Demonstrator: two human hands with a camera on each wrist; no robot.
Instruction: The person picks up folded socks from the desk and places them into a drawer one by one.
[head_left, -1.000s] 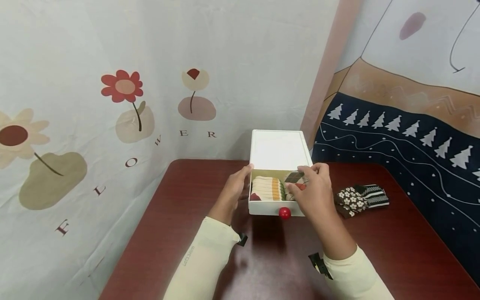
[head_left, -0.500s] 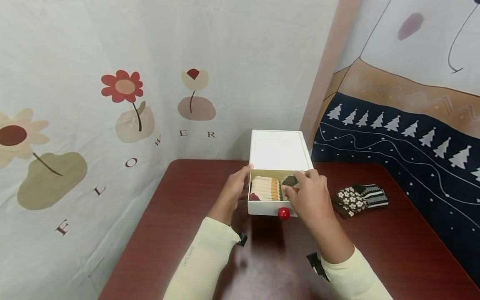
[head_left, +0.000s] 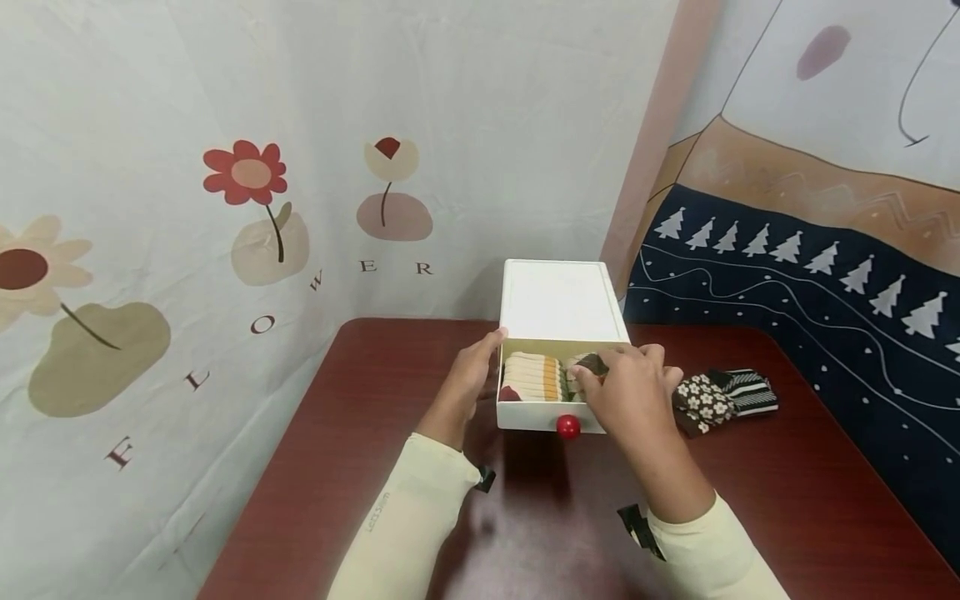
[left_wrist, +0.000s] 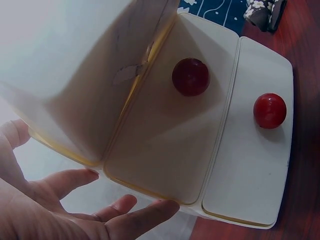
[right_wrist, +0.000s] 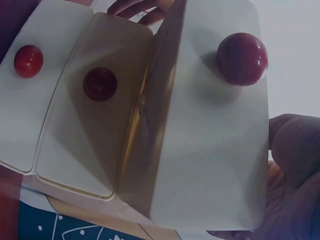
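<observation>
A white drawer unit has its top drawer pulled out, with a red knob on the front. Inside stands a row of folded cream socks with orange bands. Beside it, at the drawer's right, my right hand pinches a folded dark-patterned sock between thumb and fingers. My left hand rests against the unit's left side, its fingers spread along the edge in the left wrist view. In the right wrist view, the drawer front hides most of my right fingers.
Two more drawer fronts with red knobs, an upper one and a lower one, sit below the pulled-out drawer. Folded brown floral and black striped socks lie on the red-brown table to the right. Printed cloth hangs behind.
My right hand has shifted left within the drawer, then slightly back right, its fingers moving over the dark-patterned sock. The left hand has stayed at the unit's side.
</observation>
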